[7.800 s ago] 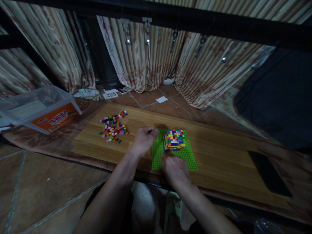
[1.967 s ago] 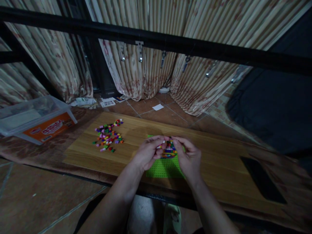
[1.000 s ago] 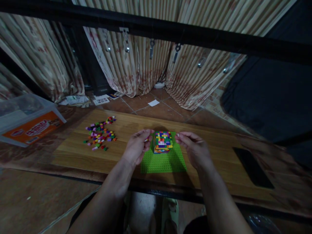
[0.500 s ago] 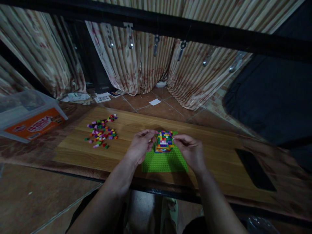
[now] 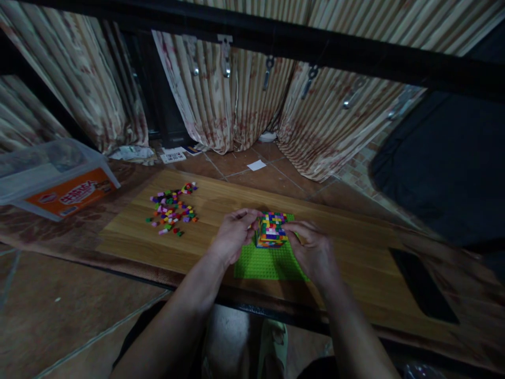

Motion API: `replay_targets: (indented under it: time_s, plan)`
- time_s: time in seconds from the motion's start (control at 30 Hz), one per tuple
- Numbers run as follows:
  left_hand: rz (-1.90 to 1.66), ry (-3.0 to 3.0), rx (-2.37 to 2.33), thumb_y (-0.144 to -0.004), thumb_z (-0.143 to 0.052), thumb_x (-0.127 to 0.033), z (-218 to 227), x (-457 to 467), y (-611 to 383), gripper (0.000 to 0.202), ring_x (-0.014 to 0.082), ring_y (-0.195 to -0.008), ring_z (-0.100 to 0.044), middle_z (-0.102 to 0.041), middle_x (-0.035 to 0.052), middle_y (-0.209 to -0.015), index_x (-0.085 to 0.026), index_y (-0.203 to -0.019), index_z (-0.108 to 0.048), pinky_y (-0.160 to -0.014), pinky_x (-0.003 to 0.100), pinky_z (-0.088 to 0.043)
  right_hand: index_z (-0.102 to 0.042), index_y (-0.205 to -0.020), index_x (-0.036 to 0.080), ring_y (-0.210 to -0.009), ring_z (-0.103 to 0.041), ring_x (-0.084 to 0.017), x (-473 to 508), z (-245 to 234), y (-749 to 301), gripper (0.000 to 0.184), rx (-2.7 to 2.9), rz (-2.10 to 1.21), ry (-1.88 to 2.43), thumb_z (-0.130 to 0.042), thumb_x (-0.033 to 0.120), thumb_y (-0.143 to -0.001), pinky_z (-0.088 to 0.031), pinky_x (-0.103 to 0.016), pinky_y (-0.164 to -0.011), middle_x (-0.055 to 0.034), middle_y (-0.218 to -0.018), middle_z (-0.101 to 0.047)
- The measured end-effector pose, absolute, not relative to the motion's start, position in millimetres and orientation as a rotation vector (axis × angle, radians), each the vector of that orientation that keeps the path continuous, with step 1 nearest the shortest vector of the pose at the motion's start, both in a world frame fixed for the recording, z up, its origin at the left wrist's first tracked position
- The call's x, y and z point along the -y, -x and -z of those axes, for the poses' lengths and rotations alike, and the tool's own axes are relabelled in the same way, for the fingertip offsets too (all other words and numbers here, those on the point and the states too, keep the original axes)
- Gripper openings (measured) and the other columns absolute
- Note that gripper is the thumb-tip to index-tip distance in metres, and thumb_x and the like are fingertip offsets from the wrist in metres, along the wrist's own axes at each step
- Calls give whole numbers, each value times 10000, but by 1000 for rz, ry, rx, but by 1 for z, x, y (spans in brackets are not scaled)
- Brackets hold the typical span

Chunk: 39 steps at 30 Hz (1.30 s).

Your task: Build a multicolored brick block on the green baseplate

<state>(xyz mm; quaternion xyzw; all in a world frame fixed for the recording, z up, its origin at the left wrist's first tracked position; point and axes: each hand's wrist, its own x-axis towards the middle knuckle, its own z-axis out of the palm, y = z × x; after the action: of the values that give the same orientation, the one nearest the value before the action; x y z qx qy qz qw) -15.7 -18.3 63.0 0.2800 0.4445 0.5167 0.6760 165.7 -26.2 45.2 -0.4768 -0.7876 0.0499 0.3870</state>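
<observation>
A box-shaped stack of multicoloured toy bricks [image 5: 272,234] stands on a green studded baseplate [image 5: 264,266], towards its back edge. My left hand [image 5: 235,234] rests against the left side of this stack, thumb and fingers closed at its back left corner. At the right, my right hand [image 5: 312,246] has its thumb and forefinger pinched together by the upper right edge of the stack. Whatever lies between those fingertips is too small to make out. Loose toy bricks [image 5: 172,213] of many colours are scattered on the wooden tabletop [image 5: 201,250] at the left.
A clear plastic tub [image 5: 84,171] with an orange label stands beyond the tabletop's left end. A black flat object [image 5: 423,284] lies on the right end. Striped curtains [image 5: 236,105] and a dark bar [image 5: 252,31] with metal hooks are behind.
The view has shifted slightly, moving everything a little to the right. My right fingertips have come closer in over the top right of the brick stack. My left hand keeps its place against it.
</observation>
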Motion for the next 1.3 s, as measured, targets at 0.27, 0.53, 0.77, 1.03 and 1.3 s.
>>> replay_targets:
  time_s: [0.27,0.53,0.77,1.03,1.3]
  plan:
    - [-1143,-647,-1043,-833,-541,-143,-62,18,14,88,3,-346,-290,-448,-52,-531,-117,-782,-608,-354,156,-133,-708,-886,211,-788,-655,-188,26,-48,-162,209,2088,-13,1247,-524,121,-843,-523,-321,-735,-42,-848,-714]
    - [-1122,-679,-1058,-844,-537,-175,-63,20,14,119,6,-348,-285,-448,-51,-536,-124,-762,-606,-359,161,-139,-701,-941,195,-847,-667,-199,28,-46,-162,221,1969,-189,1353,-524,146,-819,-514,-337,-798,-61,-930,-713]
    - [-1129,-689,-1074,-845,-537,-172,-63,20,15,115,8,-354,-281,-442,-51,-537,-125,-765,-606,-361,167,-137,-691,-859,202,-717,-625,-179,32,-50,-161,150,1854,-288,1432,-551,246,-828,-490,-310,-678,-42,-830,-672]
    - [-1139,-676,-1049,-816,-590,-196,-64,21,14,101,9,-360,-287,-449,-50,-527,-128,-745,-616,-376,175,-134,-700,-776,213,-782,-568,-232,33,-44,-151,211,1990,88,1510,-577,371,-845,-449,-363,-730,-61,-775,-622]
    - [-963,-863,-1091,-817,-600,-299,-61,24,15,182,25,-368,-282,-437,-56,-515,-138,-738,-627,-384,197,-145,-710,-820,219,-807,-608,-201,27,-41,-160,164,1867,-138,1399,-597,337,-838,-469,-339,-750,-47,-849,-649]
